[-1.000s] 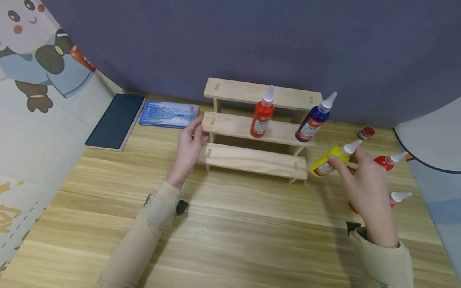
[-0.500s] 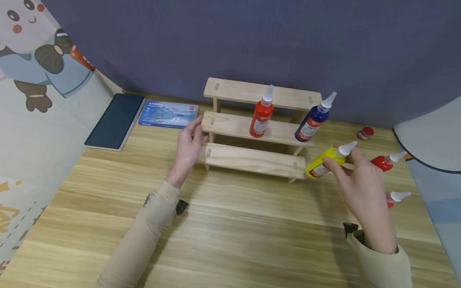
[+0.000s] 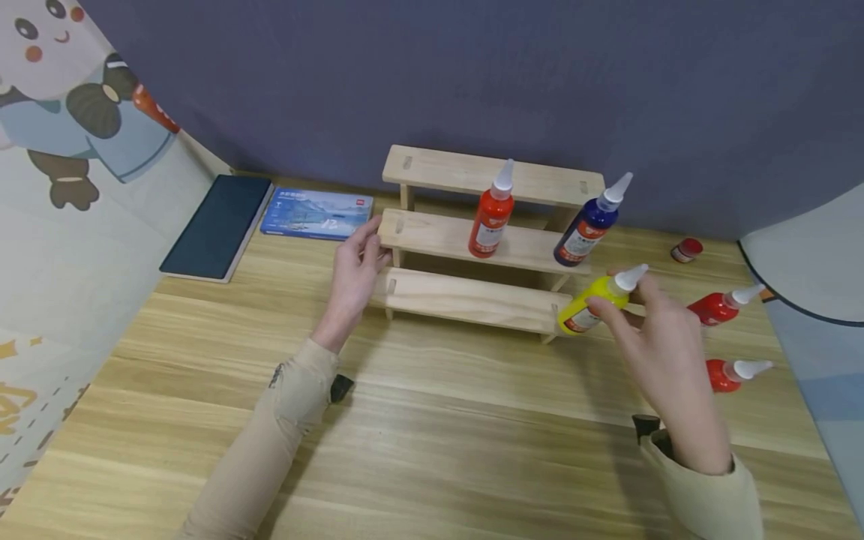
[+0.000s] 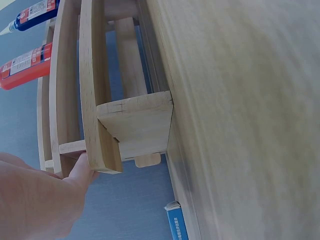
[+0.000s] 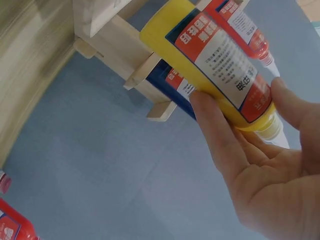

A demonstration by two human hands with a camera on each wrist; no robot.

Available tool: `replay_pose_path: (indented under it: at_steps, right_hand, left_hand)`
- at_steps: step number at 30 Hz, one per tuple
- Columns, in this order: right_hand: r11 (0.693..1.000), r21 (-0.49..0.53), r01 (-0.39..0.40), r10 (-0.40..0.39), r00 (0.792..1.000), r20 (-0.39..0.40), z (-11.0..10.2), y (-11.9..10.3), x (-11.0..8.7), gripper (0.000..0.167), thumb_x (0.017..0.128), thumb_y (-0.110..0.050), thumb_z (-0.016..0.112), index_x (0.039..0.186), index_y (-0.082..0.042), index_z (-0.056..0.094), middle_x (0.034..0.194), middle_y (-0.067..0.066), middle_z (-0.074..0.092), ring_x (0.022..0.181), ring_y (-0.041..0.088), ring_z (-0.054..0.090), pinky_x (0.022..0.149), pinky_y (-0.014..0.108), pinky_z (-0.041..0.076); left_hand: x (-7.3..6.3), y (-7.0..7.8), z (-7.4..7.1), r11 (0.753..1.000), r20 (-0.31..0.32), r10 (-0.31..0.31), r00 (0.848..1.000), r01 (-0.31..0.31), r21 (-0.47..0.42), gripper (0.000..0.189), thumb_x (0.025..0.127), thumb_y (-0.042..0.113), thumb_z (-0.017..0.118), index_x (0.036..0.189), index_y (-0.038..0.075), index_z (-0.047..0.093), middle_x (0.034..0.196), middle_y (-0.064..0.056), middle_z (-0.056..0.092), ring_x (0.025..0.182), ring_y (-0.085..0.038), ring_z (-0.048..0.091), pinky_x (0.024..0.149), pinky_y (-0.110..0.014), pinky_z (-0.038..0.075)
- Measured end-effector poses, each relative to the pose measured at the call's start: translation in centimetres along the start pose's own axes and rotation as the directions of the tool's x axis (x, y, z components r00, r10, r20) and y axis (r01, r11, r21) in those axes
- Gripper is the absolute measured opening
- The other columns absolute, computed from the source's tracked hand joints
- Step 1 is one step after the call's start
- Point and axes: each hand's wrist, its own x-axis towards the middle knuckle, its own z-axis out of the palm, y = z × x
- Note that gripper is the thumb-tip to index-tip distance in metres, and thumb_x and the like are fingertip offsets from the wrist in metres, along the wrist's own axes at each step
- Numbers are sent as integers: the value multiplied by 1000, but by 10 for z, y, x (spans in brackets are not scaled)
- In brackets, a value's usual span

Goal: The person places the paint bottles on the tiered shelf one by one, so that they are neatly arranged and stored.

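My right hand (image 3: pixel 664 352) pinches a yellow squeeze bottle (image 3: pixel 592 301) near its white nozzle cap, thumb on one side and fingers on the other. The bottle leans, its base overlapping the right end of the lowest step in the head view; its label (image 5: pixel 225 65) shows in the right wrist view. At the left end of a three-step wooden display stand (image 3: pixel 466 300), my left hand (image 3: pixel 356 266) holds the edge of the middle step. An orange-red bottle (image 3: pixel 490 225) and a dark blue bottle (image 3: pixel 583 232) stand upright on that middle step.
Two red bottles (image 3: pixel 717 307) are at the right of the table, partly behind my right hand. A small red-capped jar (image 3: pixel 686 250) sits farther back. Left of the stand are a blue box (image 3: pixel 317 214) and a dark tablet-like slab (image 3: pixel 217 227). A dark partition (image 3: pixel 472 75) rises behind.
My right hand has carried the yellow bottle leftward, from beside the stand to the right end of its lowest step. The left hand and the stand have stayed put.
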Motion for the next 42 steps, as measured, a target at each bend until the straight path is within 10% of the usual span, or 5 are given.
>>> replay_pose_path:
  at_steps: [42]
  right_hand:
    - [994,92,58,-61,998,28,16,-34,9,43,96,-15,84,124,7,62,112,30,74,99,49,74,77,65,66]
  left_hand:
    - [0,0,0,1000,-14,1,1000,-1,1,45,116,3,39,160,-5,42,163,-24,42,136,-40,59,108,-27,58]
